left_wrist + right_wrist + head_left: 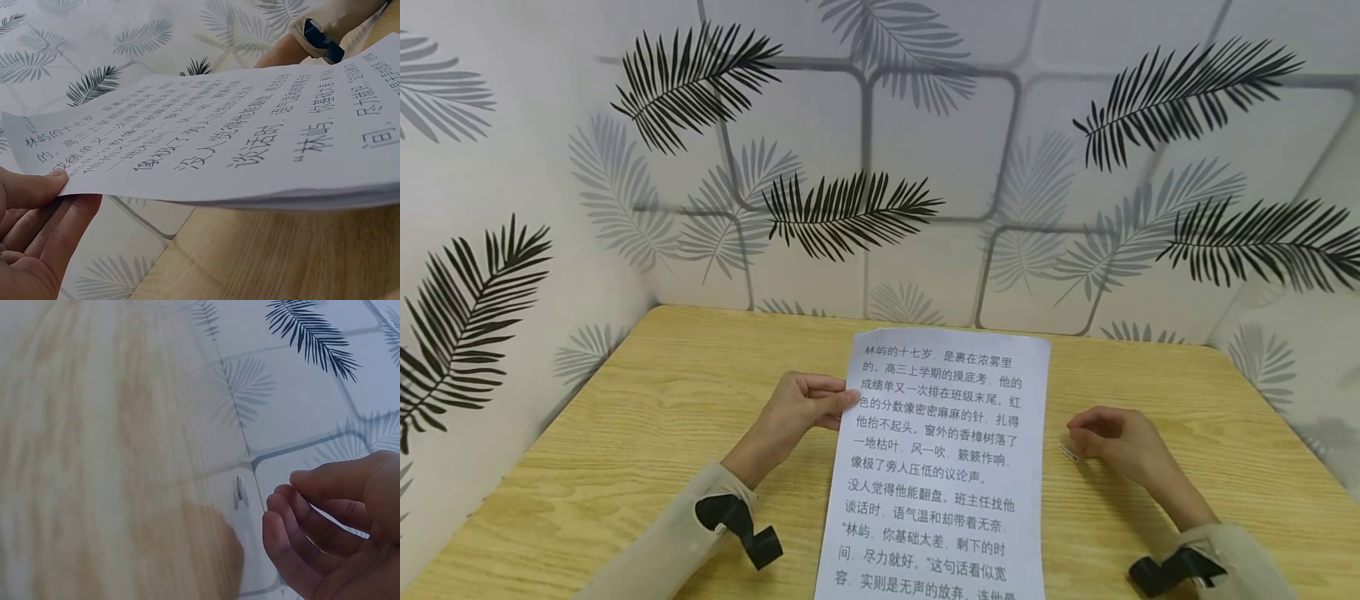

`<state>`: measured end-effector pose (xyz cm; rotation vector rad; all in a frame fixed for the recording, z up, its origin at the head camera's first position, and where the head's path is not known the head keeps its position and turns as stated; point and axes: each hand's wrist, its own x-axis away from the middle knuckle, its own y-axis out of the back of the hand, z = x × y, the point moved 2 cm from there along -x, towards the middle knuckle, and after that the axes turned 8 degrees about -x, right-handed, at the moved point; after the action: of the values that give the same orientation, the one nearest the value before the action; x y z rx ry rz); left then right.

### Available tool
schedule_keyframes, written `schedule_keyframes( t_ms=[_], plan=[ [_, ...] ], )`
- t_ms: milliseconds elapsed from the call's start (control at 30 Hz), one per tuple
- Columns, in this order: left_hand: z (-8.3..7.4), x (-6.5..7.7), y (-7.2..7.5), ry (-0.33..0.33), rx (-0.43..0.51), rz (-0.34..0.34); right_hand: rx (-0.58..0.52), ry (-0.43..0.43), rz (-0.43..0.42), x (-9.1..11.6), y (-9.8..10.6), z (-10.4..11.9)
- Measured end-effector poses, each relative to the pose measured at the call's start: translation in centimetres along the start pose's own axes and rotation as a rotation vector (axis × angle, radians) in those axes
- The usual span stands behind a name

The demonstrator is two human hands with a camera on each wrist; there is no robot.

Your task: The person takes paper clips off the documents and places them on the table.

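Note:
A stack of white paper sheets point(936, 467) printed with large Chinese text stands in the middle of the head view. At its left edge my left hand point(797, 421) pinches it, thumb on top and fingers underneath. The left wrist view shows several layers along the stack's near edge and a thin wire clip point(30, 124) at its upper corner. To the right of the paper, my right hand point(1120, 450) hovers low with fingers loosely bent and nothing seen between them. Just off its fingertips, a small silvery paper clip point(1067, 452) lies on the table.
The light wood table point(662, 400) reaches back to a wall point(925, 275) patterned with dark and grey leaves. Black straps with hanging ends circle both sleeve cuffs, the left strap point(741, 525) beside the paper and the right strap point(1180, 571) near the front.

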<state>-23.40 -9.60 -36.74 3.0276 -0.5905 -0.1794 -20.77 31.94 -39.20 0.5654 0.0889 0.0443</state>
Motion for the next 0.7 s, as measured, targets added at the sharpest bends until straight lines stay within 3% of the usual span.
schedule_keyframes(
  t_ms=[200,467,600,700],
  plan=[
    [0.0,0.1,0.0,0.006,0.000,-0.014,-0.084,0.050,0.013,0.1,-0.2,0.9],
    [0.2,0.0,0.0,0.005,-0.003,-0.025,-0.442,0.120,0.211,0.5,-1.2,4.0],
    [0.2,0.1,-0.1,0.006,-0.004,-0.030,-0.472,0.132,0.280,1.0,-1.9,5.3],
    [0.3,0.0,-0.1,0.001,-0.006,-0.031,-0.446,0.121,0.275,1.4,-2.3,5.8]
  ],
)
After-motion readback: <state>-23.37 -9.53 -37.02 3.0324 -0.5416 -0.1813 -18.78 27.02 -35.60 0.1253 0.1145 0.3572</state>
